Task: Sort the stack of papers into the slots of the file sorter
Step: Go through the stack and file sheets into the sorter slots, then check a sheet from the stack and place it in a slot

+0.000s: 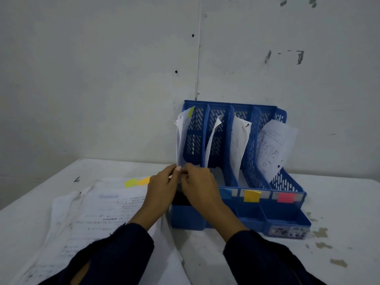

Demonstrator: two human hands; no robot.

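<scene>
Both hands, left hand point(162, 182) and right hand point(197, 182), pinched green-tabbed sheet point(182, 138) at file sorter point(287, 188) slot 1; next, seat it fully.

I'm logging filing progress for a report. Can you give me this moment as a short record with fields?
sorter: blue file sorter, four slots, against the wall
held paper: sheet with a green tab, upright at the leftmost slot
left hand: left hand pinches its lower edge
right hand: right hand pinches the same edge
other slots: each holds paper
front labels: blue, yellow, pink
remaining: stack of papers on the table, left of the sorter
</scene>
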